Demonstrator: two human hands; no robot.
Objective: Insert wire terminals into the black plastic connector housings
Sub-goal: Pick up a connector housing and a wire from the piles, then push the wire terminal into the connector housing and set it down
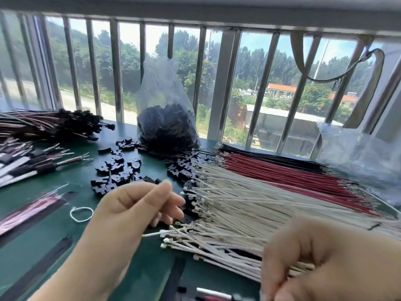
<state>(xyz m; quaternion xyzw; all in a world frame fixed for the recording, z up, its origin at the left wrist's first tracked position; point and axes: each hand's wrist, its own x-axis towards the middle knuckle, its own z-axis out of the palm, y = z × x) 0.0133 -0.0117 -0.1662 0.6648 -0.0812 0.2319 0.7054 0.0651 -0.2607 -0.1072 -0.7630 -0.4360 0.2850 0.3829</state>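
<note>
Hands (138,205) among white wires (249,213)

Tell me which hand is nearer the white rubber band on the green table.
Left. The left hand hovers just right of the white rubber band; the right hand is far off, resting on the white wires.

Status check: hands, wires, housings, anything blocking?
Left hand curled, apparently pinching a thin wire. Right hand grips the white wires. Loose black housings lie beyond the left hand, none held. Nothing blocking.
</note>
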